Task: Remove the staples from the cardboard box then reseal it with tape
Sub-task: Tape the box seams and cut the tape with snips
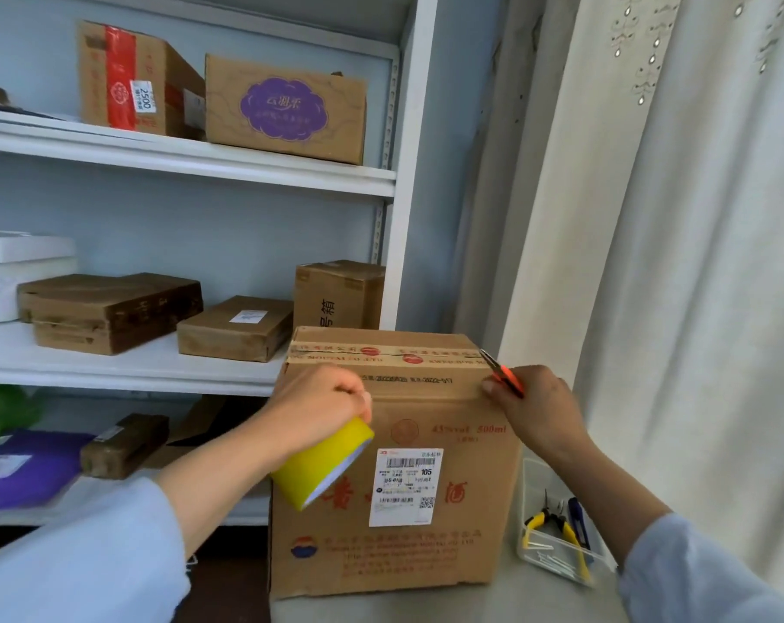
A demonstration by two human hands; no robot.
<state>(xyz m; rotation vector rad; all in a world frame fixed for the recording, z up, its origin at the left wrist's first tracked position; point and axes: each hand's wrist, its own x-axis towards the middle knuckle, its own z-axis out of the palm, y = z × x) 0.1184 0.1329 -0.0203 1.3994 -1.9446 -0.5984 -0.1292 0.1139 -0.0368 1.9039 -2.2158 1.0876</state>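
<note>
Now, left hand (318, 404) gripping yellow tape roll (320, 467), right hand (536, 409) holding orange cutter (502, 375) at box (448, 546) corner

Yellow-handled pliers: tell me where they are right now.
In the head view, the yellow-handled pliers lie in a clear plastic tray at lower right, beside the cardboard box.

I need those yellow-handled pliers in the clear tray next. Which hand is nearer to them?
Right. The right hand, holding orange-handled scissors, is at the box's top right corner, above the pliers. The left hand grips the yellow tape roll across the box.
</note>
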